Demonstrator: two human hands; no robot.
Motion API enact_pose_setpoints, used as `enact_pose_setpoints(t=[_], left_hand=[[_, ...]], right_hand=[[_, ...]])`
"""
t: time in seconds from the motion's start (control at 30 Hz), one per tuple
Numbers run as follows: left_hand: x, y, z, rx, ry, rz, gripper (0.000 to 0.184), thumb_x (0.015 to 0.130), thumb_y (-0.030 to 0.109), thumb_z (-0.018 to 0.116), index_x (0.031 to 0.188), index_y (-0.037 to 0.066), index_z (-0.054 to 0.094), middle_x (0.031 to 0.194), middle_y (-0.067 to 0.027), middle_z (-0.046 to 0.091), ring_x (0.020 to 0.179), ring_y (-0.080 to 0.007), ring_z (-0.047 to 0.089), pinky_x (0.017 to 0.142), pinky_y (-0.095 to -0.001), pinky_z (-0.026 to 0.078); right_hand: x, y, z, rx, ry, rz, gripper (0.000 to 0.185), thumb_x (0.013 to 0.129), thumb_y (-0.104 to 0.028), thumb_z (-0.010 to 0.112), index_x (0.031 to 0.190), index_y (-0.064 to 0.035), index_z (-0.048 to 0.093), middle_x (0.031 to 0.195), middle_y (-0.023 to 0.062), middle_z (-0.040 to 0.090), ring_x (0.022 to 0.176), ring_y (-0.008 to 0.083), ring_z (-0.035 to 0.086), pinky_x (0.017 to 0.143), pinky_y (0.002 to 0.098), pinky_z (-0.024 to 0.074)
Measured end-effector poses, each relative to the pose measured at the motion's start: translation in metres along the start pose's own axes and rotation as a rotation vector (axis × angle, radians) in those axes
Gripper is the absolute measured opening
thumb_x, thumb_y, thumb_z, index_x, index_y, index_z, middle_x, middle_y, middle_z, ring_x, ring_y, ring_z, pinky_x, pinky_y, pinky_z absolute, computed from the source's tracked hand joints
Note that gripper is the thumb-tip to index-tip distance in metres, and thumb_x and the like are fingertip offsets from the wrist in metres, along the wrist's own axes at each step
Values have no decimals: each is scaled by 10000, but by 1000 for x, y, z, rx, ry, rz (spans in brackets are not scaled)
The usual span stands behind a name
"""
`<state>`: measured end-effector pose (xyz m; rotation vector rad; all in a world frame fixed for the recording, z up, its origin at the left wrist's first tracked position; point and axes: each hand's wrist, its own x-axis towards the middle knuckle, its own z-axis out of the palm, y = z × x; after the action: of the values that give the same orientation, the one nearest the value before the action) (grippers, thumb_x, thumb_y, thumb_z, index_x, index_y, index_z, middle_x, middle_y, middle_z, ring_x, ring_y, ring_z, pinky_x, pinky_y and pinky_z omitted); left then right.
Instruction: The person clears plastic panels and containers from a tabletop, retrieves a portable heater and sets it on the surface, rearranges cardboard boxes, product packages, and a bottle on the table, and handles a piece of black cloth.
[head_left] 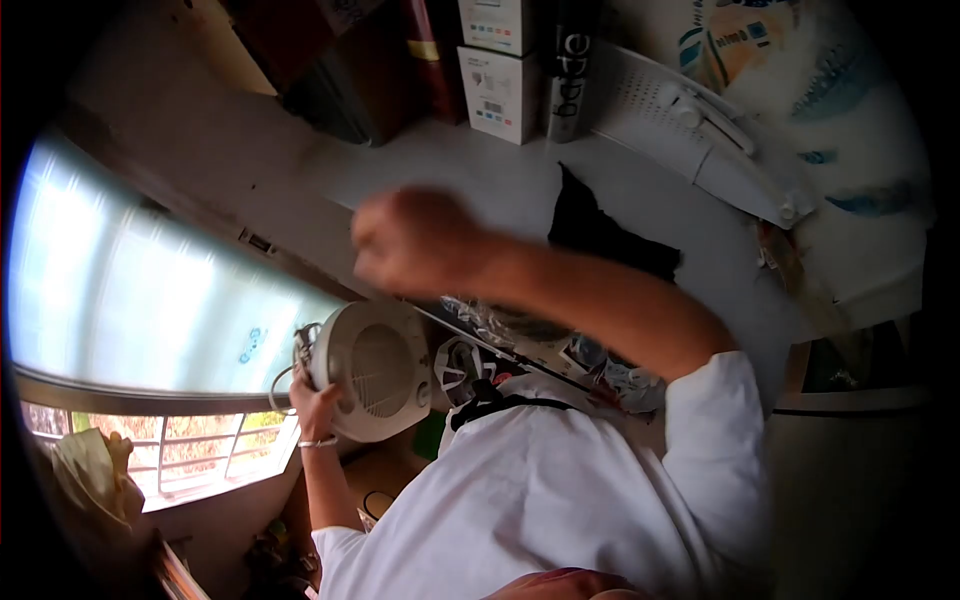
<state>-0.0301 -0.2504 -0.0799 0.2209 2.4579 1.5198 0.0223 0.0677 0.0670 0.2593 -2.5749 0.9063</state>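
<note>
White appliance (378,368) in left-hand fingers (304,392)

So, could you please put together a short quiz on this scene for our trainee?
1. Which hand holds the white appliance with the slatted front? A) Left B) Right C) Both
2. True or false: the black cloth-like piece lies on the grey surface, beyond the right forearm.
3. What does the person wear around the left wrist?

Key:
1. A: the left hand grips it at its side.
2. True.
3. A pale, bracelet-like band.
</note>
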Motion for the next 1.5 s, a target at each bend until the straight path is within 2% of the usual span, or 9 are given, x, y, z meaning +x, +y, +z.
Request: enact_pose_setpoints(t=[0.03,0.07,0.23,0.57,0.77,1.17,1.27,1.37,1.5], left_hand=[[-3,2,-7,-1,29,26,397,525,104,634,895,-38,633,798,-54,631,674,-164,585,652,-275,487],[-4,-4,-18,-7,47,109,400,529,85,595,905,-47,628,776,-54,624,636,-153,572,601,-259,472],[-23,47,-48,-115,25,96,455,492,87,531,922,-46,594,795,-36,603,653,-126,545,604,-214,444],[-43,135,-55,-212,-23,197,440,456,139,529,864,-25,550,774,-19,552,657,-108,488,627,-190,404],[-34,143,-48,-192,-95,197,492,441,141,566,899,-40,565,822,-27,565,714,-119,495,694,-193,401],[-13,130,-22,-145,-144,200,369,421,118,586,763,21,489,815,-8,459,700,-116,420,668,-187,354],[-15,122,-25,-142,-130,215,372,414,121,586,757,22,482,819,-14,452,702,-118,406,667,-189,356],[-24,128,-20,-186,-124,171,362,414,116,587,746,23,477,836,-23,457,711,-122,412,679,-189,360],[-25,111,-18,-135,-147,210,377,400,122,595,744,0,501,890,-51,486,778,-154,461,719,-209,387]], right_hand=[[-5,31,-30,-5,209,-53,132,732,-149,662,718,-26,616,727,131,628,644,240,620,586,356,501],[-9,48,-60,46,479,34,169,688,-158,656,615,-51,548,637,146,577,618,313,598,581,407,492],[-38,150,-128,-443,836,380,655,663,-264,817,1173,-7,497,1046,119,587,949,225,591,797,346,494],[-49,196,-135,-220,648,612,522,681,-203,802,1092,11,563,992,129,652,933,245,643,806,378,506],[-141,163,-172,52,742,426,425,653,-184,800,986,-7,602,871,73,642,760,175,614,718,337,499],[-219,123,-190,-26,857,556,527,714,-98,776,1165,17,529,1093,118,593,984,198,579,815,337,491],[-213,73,-183,-612,1071,289,516,710,-72,758,1166,9,530,1129,128,564,1017,233,559,858,367,465],[-175,44,-167,-393,712,10,570,710,-106,753,1201,17,493,1118,158,557,1086,285,524,938,398,414],[-74,107,-126,-337,626,117,762,675,-183,789,1284,59,400,1268,251,465,1199,399,438,998,423,396]])
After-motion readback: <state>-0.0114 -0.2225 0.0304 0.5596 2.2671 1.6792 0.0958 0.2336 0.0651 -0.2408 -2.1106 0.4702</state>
